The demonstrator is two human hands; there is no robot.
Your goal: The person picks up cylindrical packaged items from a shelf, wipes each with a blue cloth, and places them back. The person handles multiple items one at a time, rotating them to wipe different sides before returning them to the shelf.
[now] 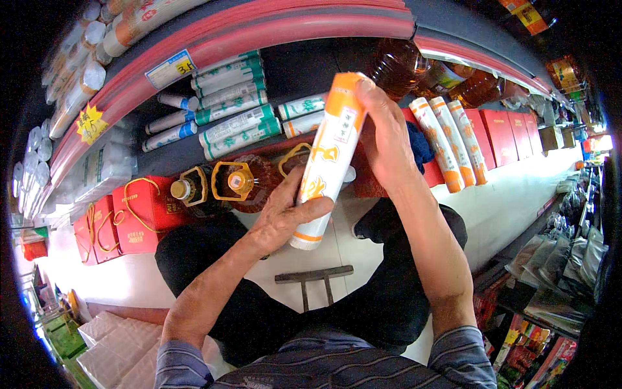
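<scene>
A white and orange paper-wrapped pack of what look like dried noodles [323, 163] is held tilted in front of me, its orange end up. My left hand [284, 211] grips its lower part, with the thumb across the front. At the upper end, my right hand [388, 133] holds the orange edge; some fingers are hidden behind the pack. Similar packs with green ends [240, 129] lie stacked on the low shelf beyond my left hand. Three orange-and-white packs [444, 146] lean side by side to the right of my right hand.
Oil bottles [238, 182] with yellow handles stand below the shelf. Red gift boxes [141, 214] line the floor at left, and more red boxes [500, 133] at right. A pink shelf edge [301, 31] runs overhead. A dark wooden stool part [313, 274] shows between my legs.
</scene>
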